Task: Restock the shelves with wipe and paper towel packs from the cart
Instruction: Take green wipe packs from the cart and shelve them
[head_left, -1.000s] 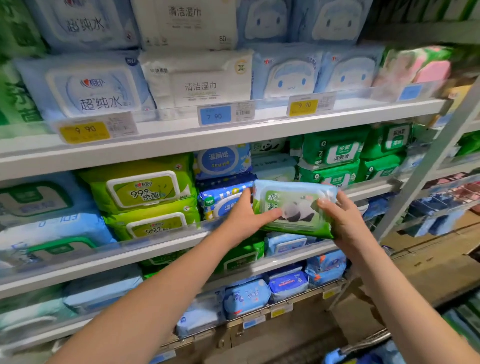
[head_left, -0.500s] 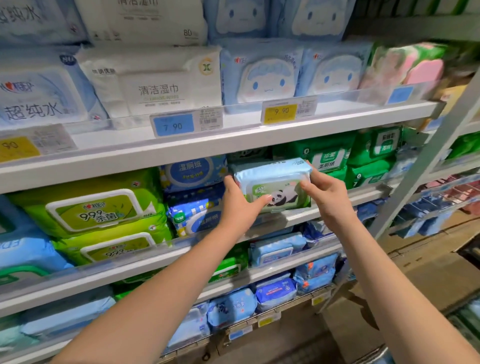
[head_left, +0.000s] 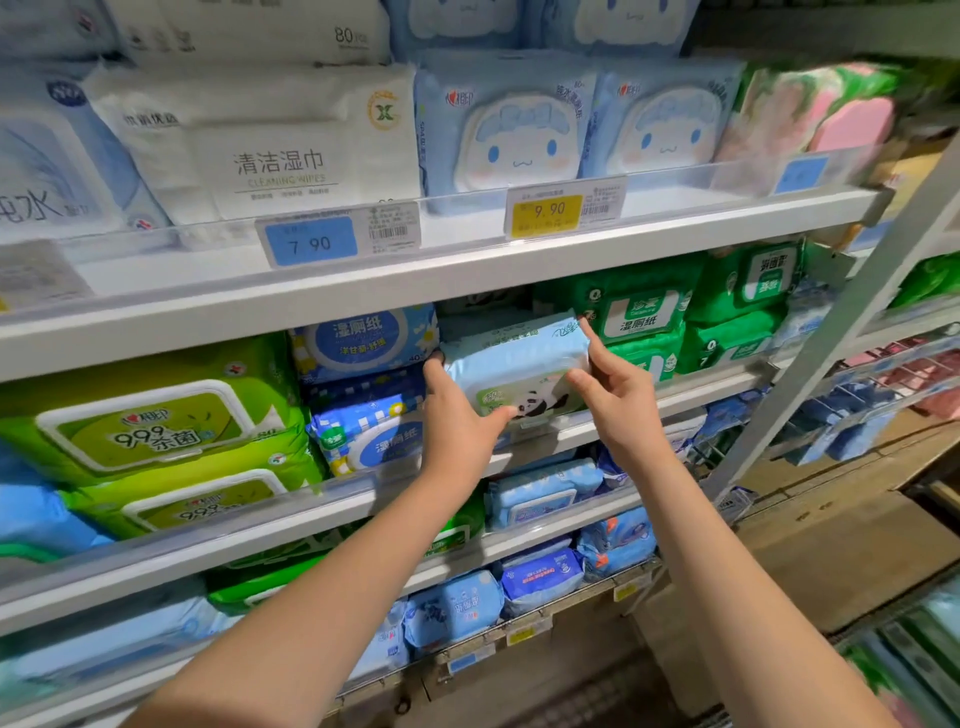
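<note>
Both hands grasp 1 pale-blue soft plastic wipe pack with a panda print (head_left: 514, 364). The left hand (head_left: 457, 421) clasps its left end with the thumb under the front face. The right hand (head_left: 618, 400) pinches its right end, with the forefinger at the top corner and the thumb on the front. Bare forearms reach up from the lower frame edge.

The pack is held at the white metal shelf with a clear plastic front lip (head_left: 711, 384), its lower edge just behind the lip and its front face tilted upward. Whether it rests on the shelf cannot be told. Lower shelves below carry small blue wipe packs (head_left: 540, 499).

The pack fills a slot between 2 neighbours. A blue checked wipe pack (head_left: 363, 431) touches the left hand's fingers, and stacked dark-green wipe packs (head_left: 639, 322) lie just beside the right forefinger. Farther left are stacked lime-green lidded wipe packs (head_left: 150, 421). A narrow dark gap separates the held pack from the upper white shelf (head_left: 467, 270).

That upper shelf bears a blue price tag reading 7.90 (head_left: 311, 241) and a yellow price tag reading 9.90 (head_left: 550, 210). Behind them stand a white cleaning-wipes pack (head_left: 270, 150) and light-blue cartoon-face packs (head_left: 504, 135).

At right, a grey slanted metal upright (head_left: 841, 353) bounds the bay, with brown cardboard (head_left: 831, 545) low beyond it.
</note>
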